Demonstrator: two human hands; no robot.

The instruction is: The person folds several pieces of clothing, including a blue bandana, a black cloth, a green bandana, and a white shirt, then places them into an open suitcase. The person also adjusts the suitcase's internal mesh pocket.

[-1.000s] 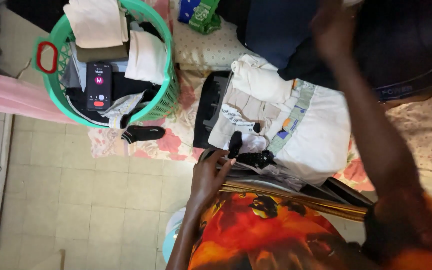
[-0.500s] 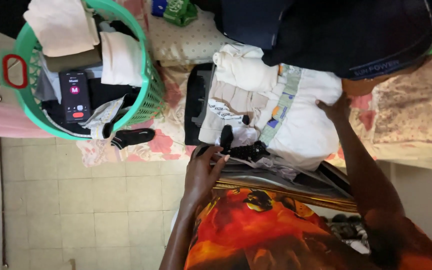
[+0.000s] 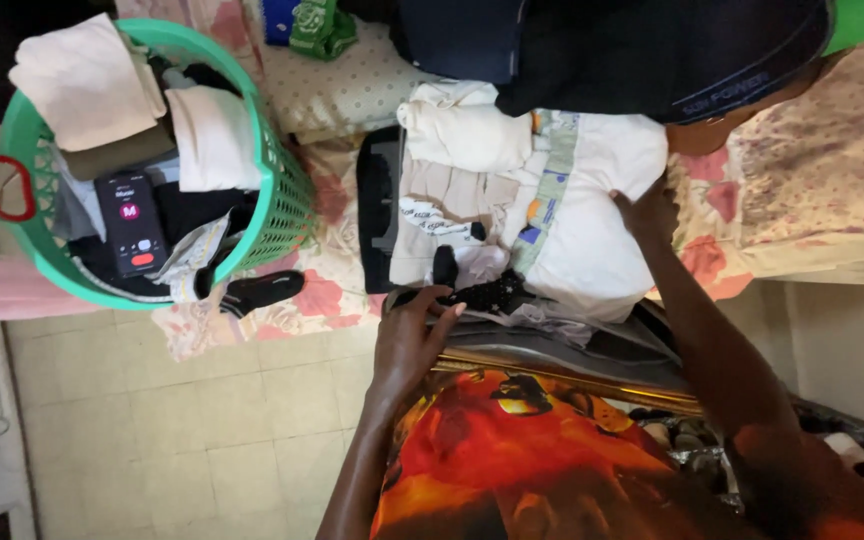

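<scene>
A pile of folded clothes (image 3: 512, 215) lies on the bed's edge, mostly white and cream pieces with a patterned strip. My left hand (image 3: 414, 335) rests at the pile's near edge, fingers curled on a small black garment (image 3: 482, 293). My right hand (image 3: 647, 212) presses flat on a white garment (image 3: 592, 240) at the pile's right side. A grey and dark cloth (image 3: 552, 345) lies over my lap just below the pile.
A green laundry basket (image 3: 287, 210) stands at the left with folded clothes and a phone (image 3: 130, 222) with a lit screen inside. A dark bag (image 3: 652, 50) lies above the pile. A floral bedsheet (image 3: 812, 170) covers the bed; tiled floor (image 3: 182, 430) lies below left.
My right hand came down from the dark bag at the top onto the white garment. My left hand stays at the pile's near edge. The view shifted right.
</scene>
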